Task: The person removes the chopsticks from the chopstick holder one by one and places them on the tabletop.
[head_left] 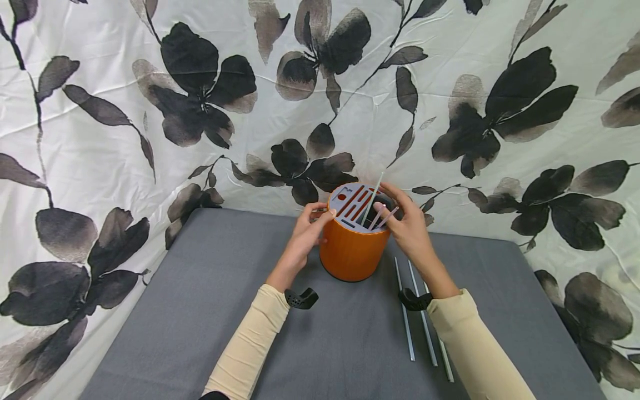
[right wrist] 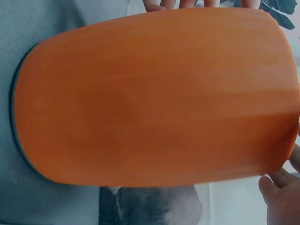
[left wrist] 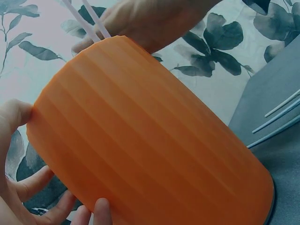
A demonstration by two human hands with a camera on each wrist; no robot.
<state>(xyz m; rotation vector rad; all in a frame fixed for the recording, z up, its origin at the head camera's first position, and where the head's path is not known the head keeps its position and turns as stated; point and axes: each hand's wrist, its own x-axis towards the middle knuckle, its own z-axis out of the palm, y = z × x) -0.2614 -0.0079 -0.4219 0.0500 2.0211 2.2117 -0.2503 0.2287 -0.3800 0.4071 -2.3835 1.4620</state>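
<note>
An orange, round knife-block-like holder (head_left: 354,255) with a grey slotted top (head_left: 345,206) stands upright at the back of the table. My left hand (head_left: 304,236) grips its left side, thumb at the rim and fingers spread along the wall. My right hand (head_left: 414,230) holds the rim on the right, its thumb over the top and its fingers behind. A pale green straw (head_left: 372,199) leans out of the top's dark opening. Beside it, two pink straws (left wrist: 100,21) stick out close to my right thumb. Their lower ends are hidden inside.
Three pale straws (head_left: 405,311) lie lengthwise on the grey table (head_left: 340,344), near and partly under my right wrist. Behind the table hangs a white cloth (head_left: 380,111) with dark flowers, close to the holder's back.
</note>
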